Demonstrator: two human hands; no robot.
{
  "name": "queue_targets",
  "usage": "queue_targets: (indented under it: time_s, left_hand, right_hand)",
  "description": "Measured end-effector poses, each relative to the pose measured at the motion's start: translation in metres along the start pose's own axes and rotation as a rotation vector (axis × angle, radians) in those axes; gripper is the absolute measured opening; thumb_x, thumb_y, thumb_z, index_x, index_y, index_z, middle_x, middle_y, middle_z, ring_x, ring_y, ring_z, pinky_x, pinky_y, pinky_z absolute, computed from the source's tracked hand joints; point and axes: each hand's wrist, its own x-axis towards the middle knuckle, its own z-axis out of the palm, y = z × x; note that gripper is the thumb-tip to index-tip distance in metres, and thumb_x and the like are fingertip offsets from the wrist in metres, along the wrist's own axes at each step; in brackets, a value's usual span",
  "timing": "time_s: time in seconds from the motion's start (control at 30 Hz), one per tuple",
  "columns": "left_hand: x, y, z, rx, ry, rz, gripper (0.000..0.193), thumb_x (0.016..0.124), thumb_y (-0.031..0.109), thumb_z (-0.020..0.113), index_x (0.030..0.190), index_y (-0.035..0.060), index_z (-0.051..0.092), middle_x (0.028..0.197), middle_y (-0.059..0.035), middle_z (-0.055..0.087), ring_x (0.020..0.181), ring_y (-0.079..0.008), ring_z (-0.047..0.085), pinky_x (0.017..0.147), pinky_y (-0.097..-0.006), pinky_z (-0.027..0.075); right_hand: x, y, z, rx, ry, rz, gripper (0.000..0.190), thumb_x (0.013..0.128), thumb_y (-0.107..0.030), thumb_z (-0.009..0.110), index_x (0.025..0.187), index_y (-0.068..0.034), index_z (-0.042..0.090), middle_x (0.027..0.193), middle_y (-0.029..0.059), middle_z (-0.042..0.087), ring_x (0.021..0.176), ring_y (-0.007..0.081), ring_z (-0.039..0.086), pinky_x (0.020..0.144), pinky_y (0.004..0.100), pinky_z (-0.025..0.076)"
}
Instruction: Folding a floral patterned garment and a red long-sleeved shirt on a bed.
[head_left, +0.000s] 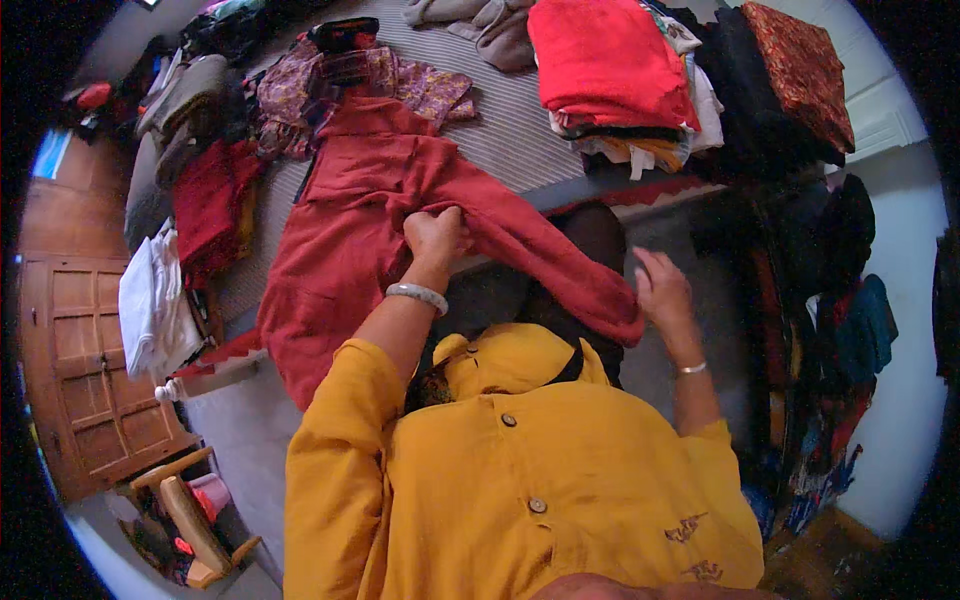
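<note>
Red trousers lie over the near edge of a bed with a striped cover, both legs hanging toward me. My left hand is closed on the cloth at the crotch, between the two legs; a pale bangle circles that wrist. The right leg of the trousers stretches across my dark-clad knee. Just right of its hem is my right hand, fingers apart and slightly curled; whether a fingertip touches the hem I cannot tell. A purple patterned garment lies beyond the waistband.
Folded clothes topped by a bright red one are stacked at the back right. White folded clothes sit on the left bed edge. A wooden chair stands lower left, and clothes hang along the right.
</note>
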Motion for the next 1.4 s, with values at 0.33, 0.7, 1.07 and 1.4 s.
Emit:
queue_targets:
  time_s: [0.33,0.7,1.07,1.4]
  left_hand:
    - [0.034,-0.038,0.006,0.404,0.314,0.153,0.014,0.069,0.005,0.055,0.066,-0.0082,0.059,0.061,-0.0152,0.060,0.051,-0.0237,0.060,0.045,-0.0365,0.048]
    - [0.036,-0.055,-0.002,-0.092,0.009,0.089,0.014,0.074,0.009,0.057,0.076,-0.0044,0.061,0.065,-0.0104,0.060,0.053,-0.0172,0.057,0.047,-0.0317,0.046]
    - [-0.005,-0.043,-0.010,-0.254,-0.135,0.012,0.014,0.082,0.015,0.058,0.085,0.0014,0.061,0.069,-0.0036,0.058,0.055,-0.0163,0.054,0.048,-0.0302,0.045]
    - [-0.006,-0.068,-0.018,-0.124,-0.076,0.217,0.013,0.082,0.018,0.054,0.081,0.0067,0.061,0.072,-0.0078,0.059,0.068,-0.0214,0.059,0.059,-0.0335,0.047]
  right_hand:
    - [0.095,-0.130,0.088,0.205,0.018,-0.550,0.014,0.073,-0.010,0.059,0.085,-0.003,0.059,0.084,0.0150,0.057,0.071,0.0318,0.060,0.061,0.0390,0.050]
    - [0.112,-0.145,0.099,-0.076,-0.170,-0.441,0.015,0.067,-0.009,0.059,0.080,-0.003,0.055,0.081,0.0176,0.056,0.070,0.0344,0.061,0.060,0.0433,0.051]
    - [0.120,-0.153,0.085,0.037,-0.150,-0.397,0.014,0.068,-0.010,0.054,0.079,-0.002,0.054,0.078,0.0190,0.057,0.075,0.0371,0.058,0.067,0.0451,0.048]
    - [0.100,-0.166,0.085,0.261,-0.274,-0.345,0.015,0.067,-0.011,0.051,0.075,0.000,0.056,0.078,0.0232,0.059,0.076,0.0411,0.057,0.072,0.0482,0.046]
